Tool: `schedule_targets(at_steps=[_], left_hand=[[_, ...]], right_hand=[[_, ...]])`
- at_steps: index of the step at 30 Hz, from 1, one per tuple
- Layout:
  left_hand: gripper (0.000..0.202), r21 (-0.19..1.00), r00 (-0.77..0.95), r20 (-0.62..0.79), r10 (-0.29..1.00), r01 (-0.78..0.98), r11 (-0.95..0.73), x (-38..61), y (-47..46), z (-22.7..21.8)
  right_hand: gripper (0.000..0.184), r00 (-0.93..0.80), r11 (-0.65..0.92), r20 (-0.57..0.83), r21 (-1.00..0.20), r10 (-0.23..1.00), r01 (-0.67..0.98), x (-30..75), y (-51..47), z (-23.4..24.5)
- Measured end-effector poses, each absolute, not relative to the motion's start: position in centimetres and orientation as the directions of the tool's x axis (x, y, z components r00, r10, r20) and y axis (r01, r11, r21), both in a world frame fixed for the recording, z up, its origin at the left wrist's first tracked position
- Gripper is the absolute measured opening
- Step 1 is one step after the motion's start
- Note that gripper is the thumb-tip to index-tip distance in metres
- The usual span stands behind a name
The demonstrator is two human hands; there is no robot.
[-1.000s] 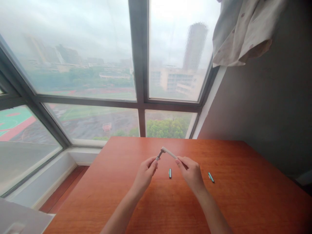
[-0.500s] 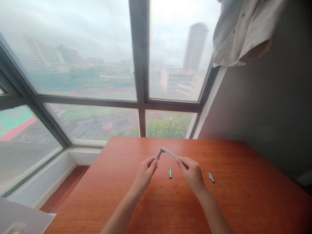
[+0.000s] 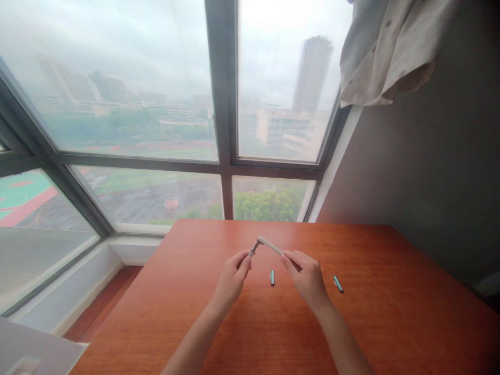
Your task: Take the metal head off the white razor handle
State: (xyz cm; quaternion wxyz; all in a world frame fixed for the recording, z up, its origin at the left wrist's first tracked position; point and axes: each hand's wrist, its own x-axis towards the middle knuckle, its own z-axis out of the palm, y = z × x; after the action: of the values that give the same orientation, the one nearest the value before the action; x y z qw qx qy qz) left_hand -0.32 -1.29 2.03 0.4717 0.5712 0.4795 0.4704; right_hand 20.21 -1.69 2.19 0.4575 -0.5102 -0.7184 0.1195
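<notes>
Hardly anything has changed over the last second: the white tube (image 3: pixel 270 245) is kept pinched by the right hand (image 3: pixel 307 276) at mid-frame, its small dark end piece (image 3: pixel 253 251) clamped by the left hand (image 3: pixel 232 278), so the fitting work is judged unfinished.

A reddish wooden desk (image 3: pixel 390 323) carries two small teal cylinders: one (image 3: pixel 272 277) near centre, another (image 3: pixel 338 284) at its three o'clock.

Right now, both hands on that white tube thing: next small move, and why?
Probably draw the left hand a little away from the right hand. Its fingers pinch a small dark piece at the end of the white tube held by the right hand, and the two meet at an angle.
</notes>
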Motion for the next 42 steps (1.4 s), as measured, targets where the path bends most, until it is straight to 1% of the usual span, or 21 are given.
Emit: schedule_targets(at_steps=[7, 13, 19, 27, 35, 42], left_hand=[[0.028, 0.992, 0.14, 0.074, 0.987, 0.09, -0.088, -0.3, -1.1, 1.6], [0.028, 0.99, 0.145, 0.081, 0.986, 0.1, -0.096, -0.2, -1.0, 1.3], [0.029, 0.994, 0.16, 0.059, 0.985, 0.08, -0.073, -0.2, -1.0, 1.2], [0.03, 0.999, 0.15, 0.03, 0.988, 0.026, -0.034, -0.2, -0.9, 1.2], [0.028, 0.998, 0.145, 0.042, 0.989, 0.036, -0.048, -0.2, -0.9, 0.8], [0.027, 0.996, 0.153, 0.053, 0.987, 0.062, -0.064, -0.2, -1.0, 1.1]], right_hand=[[0.028, -0.037, 0.428, 0.544, -0.614, 0.838, 0.664, 20.3, -1.6, 1.7], [0.024, -0.036, 0.424, 0.537, -0.622, 0.843, 0.658, 20.1, -1.6, 1.8], [0.025, -0.011, 0.4, 0.532, -0.623, 0.847, 0.673, 20.1, -1.7, 2.0], [0.025, -0.046, 0.432, 0.525, -0.644, 0.85, 0.631, 20.1, -1.7, 2.0], [0.027, -0.061, 0.427, 0.506, -0.651, 0.86, 0.628, 20.1, -1.8, 2.1], [0.026, -0.037, 0.408, 0.5, -0.661, 0.865, 0.63, 20.0, -1.7, 2.1]])
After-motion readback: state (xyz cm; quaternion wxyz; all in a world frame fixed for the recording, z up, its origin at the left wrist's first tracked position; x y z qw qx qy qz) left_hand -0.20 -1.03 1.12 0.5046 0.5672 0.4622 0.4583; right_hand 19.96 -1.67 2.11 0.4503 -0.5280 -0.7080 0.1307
